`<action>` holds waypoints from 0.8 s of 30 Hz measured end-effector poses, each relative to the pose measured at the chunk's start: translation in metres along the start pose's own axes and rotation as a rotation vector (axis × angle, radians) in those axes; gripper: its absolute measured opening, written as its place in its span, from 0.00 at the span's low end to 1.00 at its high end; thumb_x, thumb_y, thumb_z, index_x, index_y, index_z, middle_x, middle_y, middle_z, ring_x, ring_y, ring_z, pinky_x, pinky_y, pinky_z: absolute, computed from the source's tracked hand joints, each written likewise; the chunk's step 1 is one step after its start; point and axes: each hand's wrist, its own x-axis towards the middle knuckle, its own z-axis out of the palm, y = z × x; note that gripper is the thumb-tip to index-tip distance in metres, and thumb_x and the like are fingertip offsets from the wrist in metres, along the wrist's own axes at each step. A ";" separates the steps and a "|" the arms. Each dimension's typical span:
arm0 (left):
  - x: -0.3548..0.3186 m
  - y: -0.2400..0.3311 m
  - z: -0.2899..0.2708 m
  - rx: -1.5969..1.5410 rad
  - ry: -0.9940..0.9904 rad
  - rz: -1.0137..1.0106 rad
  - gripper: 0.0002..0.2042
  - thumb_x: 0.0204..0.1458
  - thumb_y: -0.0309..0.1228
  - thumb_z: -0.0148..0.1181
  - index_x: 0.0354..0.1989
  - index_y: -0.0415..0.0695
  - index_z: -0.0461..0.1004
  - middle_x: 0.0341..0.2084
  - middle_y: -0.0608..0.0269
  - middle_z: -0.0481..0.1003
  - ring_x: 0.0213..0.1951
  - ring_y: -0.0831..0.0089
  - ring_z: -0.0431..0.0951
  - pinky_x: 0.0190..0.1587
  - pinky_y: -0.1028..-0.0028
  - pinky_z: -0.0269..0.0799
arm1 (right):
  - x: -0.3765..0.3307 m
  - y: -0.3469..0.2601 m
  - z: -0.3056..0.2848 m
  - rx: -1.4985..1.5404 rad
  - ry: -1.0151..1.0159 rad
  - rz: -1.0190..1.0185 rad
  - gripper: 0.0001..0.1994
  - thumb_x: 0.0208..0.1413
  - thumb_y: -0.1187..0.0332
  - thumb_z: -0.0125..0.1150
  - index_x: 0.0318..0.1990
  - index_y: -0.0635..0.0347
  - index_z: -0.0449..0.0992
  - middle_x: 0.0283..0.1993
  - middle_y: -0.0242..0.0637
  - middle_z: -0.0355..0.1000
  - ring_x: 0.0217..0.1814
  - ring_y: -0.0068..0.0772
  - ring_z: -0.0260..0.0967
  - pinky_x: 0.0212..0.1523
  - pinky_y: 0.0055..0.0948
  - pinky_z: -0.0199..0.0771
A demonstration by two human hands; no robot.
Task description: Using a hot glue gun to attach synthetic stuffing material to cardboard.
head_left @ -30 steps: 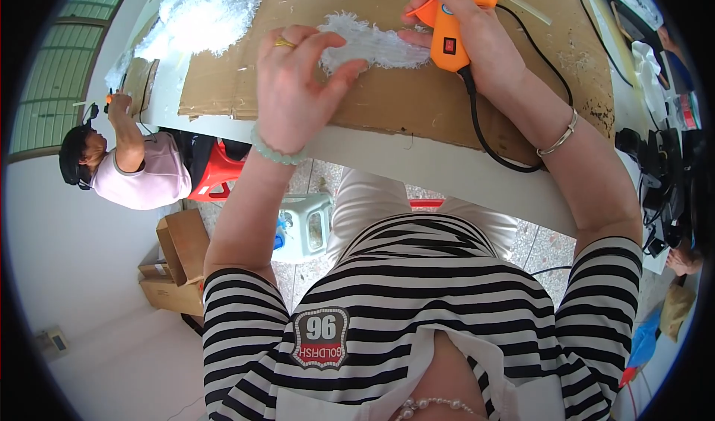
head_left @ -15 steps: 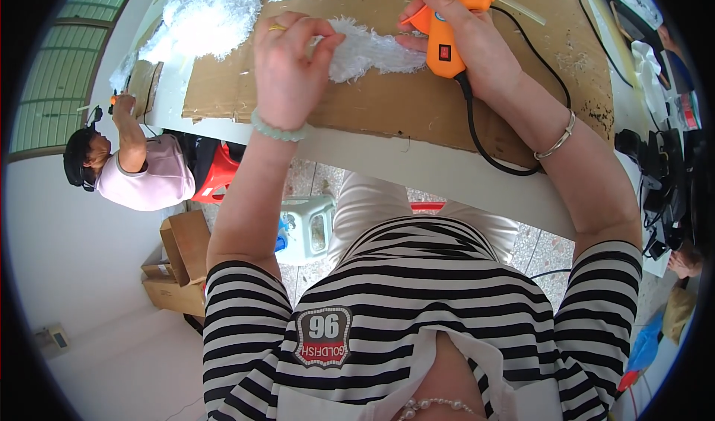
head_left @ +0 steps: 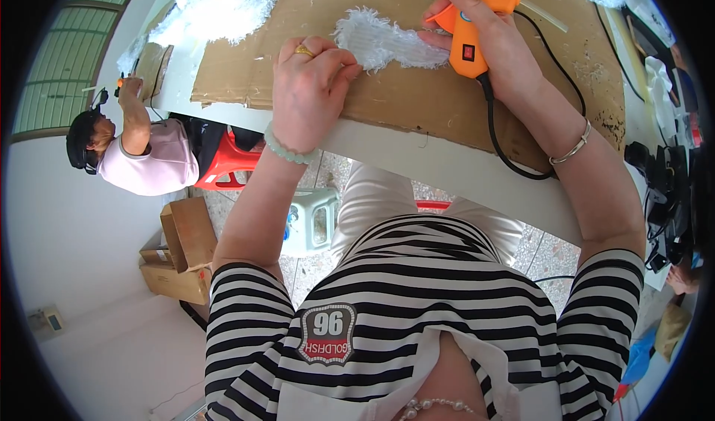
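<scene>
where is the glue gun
In the head view, the orange glue gun is at the top, right of centre, in the right hand, beside the small white fluffy piece.

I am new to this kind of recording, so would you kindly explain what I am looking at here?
Of course. There is no machine here: these are a person's own two bare hands. The view is from a wide fisheye camera worn on the head, looking down, so straight edges bend near the rim and the striped shirt shows below.

On the white table lies a cardboard sheet. On the sheet is a small fluffy white piece, with a larger white fluffy pile to its upper left.

The right hand holds an orange glue gun with a black cord. The left hand is beside the small piece, fingers curled in; I cannot tell whether it pinches anything.

At far left, another person sits working.
</scene>
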 end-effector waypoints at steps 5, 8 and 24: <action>0.010 -0.008 0.014 0.012 -0.049 0.032 0.05 0.45 0.23 0.69 0.30 0.43 0.79 0.30 0.60 0.77 0.37 0.57 0.75 0.45 0.64 0.70 | -0.001 0.001 0.000 0.013 -0.008 -0.024 0.13 0.68 0.58 0.57 0.44 0.59 0.74 0.36 0.33 0.73 0.35 0.27 0.74 0.38 0.27 0.80; 0.018 -0.012 0.018 0.017 -0.001 0.070 0.03 0.47 0.23 0.68 0.29 0.42 0.79 0.30 0.60 0.77 0.37 0.58 0.75 0.44 0.65 0.70 | -0.001 0.000 0.000 0.007 -0.032 -0.019 0.13 0.67 0.58 0.57 0.41 0.60 0.75 0.33 0.34 0.73 0.33 0.28 0.73 0.35 0.26 0.77; 0.006 0.000 0.012 -0.050 -0.054 -0.148 0.08 0.45 0.30 0.71 0.21 0.42 0.78 0.21 0.60 0.77 0.28 0.59 0.75 0.42 0.65 0.70 | -0.004 -0.003 0.003 -0.085 -0.017 0.000 0.17 0.66 0.53 0.58 0.39 0.60 0.76 0.33 0.35 0.74 0.34 0.27 0.73 0.38 0.27 0.74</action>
